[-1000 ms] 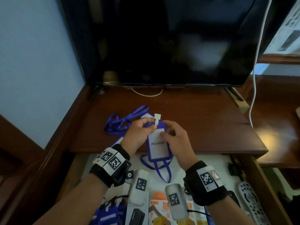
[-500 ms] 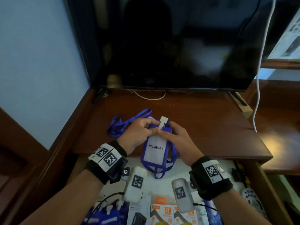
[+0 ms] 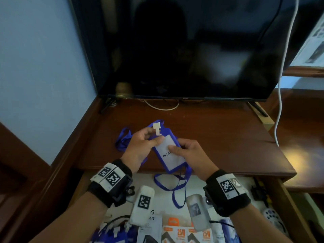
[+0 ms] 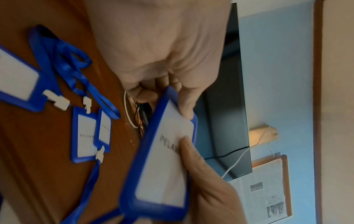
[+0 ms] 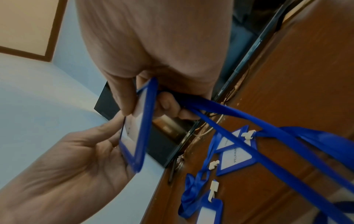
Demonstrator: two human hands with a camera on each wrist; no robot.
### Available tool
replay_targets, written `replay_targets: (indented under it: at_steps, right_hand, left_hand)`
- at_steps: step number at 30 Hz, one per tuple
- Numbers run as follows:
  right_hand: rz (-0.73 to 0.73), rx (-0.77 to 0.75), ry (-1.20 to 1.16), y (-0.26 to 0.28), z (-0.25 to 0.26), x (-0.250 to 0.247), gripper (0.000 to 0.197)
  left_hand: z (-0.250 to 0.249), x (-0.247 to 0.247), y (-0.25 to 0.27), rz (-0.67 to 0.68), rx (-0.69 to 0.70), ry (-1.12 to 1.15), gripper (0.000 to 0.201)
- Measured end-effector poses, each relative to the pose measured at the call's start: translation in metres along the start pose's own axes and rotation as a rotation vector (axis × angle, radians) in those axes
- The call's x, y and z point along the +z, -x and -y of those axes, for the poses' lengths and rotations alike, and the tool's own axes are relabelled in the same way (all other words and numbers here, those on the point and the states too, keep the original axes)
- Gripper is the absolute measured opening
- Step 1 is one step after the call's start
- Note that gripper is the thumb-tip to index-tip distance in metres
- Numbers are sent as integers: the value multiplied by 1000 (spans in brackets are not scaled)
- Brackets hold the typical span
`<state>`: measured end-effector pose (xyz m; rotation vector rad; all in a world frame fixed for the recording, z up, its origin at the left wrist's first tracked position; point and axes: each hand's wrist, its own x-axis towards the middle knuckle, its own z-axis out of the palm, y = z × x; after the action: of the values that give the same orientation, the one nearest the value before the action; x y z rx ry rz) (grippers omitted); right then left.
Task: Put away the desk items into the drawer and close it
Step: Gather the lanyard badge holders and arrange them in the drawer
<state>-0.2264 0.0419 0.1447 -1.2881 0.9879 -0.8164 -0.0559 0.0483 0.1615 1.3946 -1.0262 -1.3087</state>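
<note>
Several blue badge holders [image 4: 84, 133] still lie on the desktop [image 3: 219, 137] near its front edge while your left hand [image 3: 138, 148] and right hand [image 3: 191, 155] pinch one PELAWAT badge holder [image 3: 172, 155] above the open drawer [image 3: 291, 206], already partly stocked.

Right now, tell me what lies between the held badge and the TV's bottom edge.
In the head view, mostly bare brown desk. The badge has its white clip at its far end; a white cable loops just under the TV.

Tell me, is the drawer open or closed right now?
Open: the drawer is pulled out below the desk edge, boxes visible inside.
</note>
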Motion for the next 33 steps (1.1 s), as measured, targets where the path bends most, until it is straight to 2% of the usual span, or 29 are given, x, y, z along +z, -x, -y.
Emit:
replay_targets:
  at_steps: [3,6,8,11,14,17,20,23,26,33]
  right_hand:
    - [60,18,83,-3,5,-6,22]
    - [129,62,154,-6,13,-7,17]
    - [154,71,228,-10,18,-7,16]
    - [160,52,308,-18,21,-5,25]
    - [173,47,311,-23,23,-2,22]
    - [158,43,279,-24,21,-1,22]
    - [130,71,168,-22,15,-3,25]
    - [89,88,94,-19,8,-6,25]
    - [52,81,118,-16,5,-5,22]
    - [3,37,158,-16,-2,10,7]
  left_hand:
    - [-6,-14,-4,142,1,-103,25]
    - [-16,-28,-10,251,34,-289,27]
    - [-21,-35,-16,285,63,-451,37]
    - [-30,-39,-19,355,86,-706,50]
    - [-35,-40,-18,413,59,-771,39]
    - [-34,-42,-18,405,41,-709,24]
    - [-29,-45,-17,338,17,-581,16]
    - [-20,-48,-16,236,1,-428,14]
    - [-11,-47,-15,143,-15,-280,16]
    - [2,-23,-8,-70,41,1,7]
